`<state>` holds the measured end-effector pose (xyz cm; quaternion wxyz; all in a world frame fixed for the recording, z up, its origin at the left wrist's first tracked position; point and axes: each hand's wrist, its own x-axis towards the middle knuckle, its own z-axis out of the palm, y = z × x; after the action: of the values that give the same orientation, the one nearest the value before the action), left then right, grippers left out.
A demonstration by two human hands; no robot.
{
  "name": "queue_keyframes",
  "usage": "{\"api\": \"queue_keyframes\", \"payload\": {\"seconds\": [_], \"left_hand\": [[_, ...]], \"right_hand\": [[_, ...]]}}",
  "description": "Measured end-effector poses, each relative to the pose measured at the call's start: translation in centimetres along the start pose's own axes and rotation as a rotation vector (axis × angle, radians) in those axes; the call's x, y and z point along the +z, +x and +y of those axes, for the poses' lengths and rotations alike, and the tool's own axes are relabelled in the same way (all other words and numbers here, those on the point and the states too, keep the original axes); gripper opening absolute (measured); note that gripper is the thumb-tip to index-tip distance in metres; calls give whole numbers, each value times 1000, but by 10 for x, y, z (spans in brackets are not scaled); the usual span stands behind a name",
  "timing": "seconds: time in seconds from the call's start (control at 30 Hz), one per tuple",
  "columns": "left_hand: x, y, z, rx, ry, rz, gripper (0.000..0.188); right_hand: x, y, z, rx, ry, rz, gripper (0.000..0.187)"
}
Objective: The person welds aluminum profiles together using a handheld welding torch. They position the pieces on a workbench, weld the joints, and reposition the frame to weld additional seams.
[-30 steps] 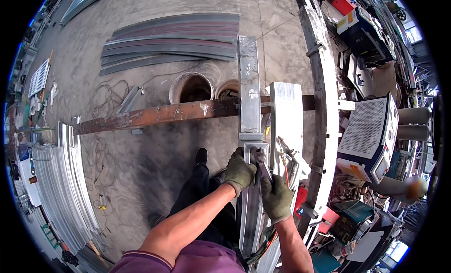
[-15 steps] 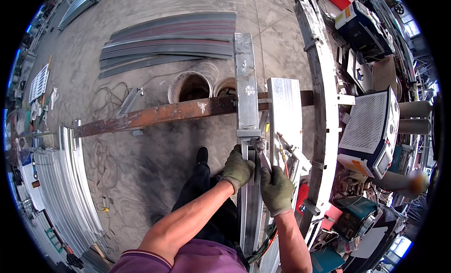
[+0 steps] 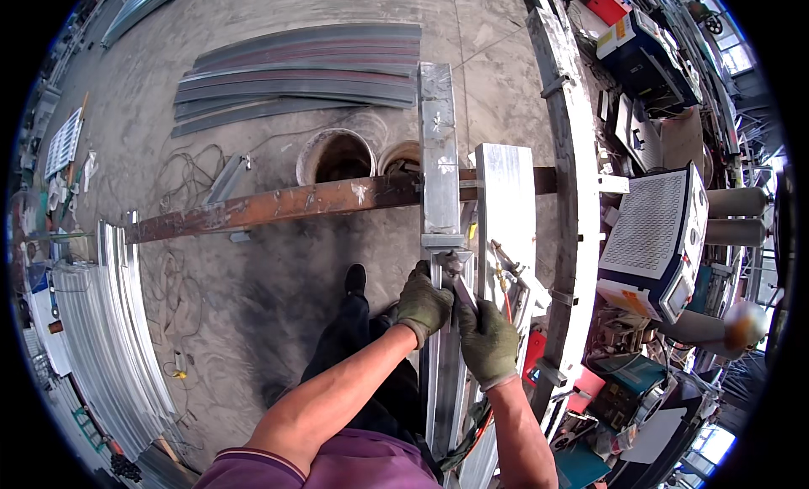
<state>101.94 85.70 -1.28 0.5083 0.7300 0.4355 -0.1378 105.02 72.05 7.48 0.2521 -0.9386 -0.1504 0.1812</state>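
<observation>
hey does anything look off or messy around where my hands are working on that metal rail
Nothing looks broken. Both gloved hands, left hand and right hand, grip the galvanised rail. The rusty beam under it lies slanted, and loose cables sprawl across the concrete floor close to your foot.

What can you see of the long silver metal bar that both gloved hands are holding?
The silver metal bar looks galvanised, with dull grey patches. It runs away from the person, lying across a rusty brown beam. A small clamp-like fitting sits on it. The left hand grips its left edge; the right hand holds a tool against it.
</observation>
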Motion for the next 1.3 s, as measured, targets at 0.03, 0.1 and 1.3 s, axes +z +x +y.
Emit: {"api": "queue_keyframes", "payload": {"seconds": [0.03, 0.1, 1.3], "left_hand": [[6, 1, -8, 29, 15, 43, 75], [6, 2, -10, 29, 20, 45, 75], [19, 17, -41, 250, -102, 78, 21]], "right_hand": [[3, 2, 0, -1, -34, -35, 34], [4, -1, -2, 3, -42, -2, 35], [-74, 16, 320, 509, -525, 333, 60]]}}
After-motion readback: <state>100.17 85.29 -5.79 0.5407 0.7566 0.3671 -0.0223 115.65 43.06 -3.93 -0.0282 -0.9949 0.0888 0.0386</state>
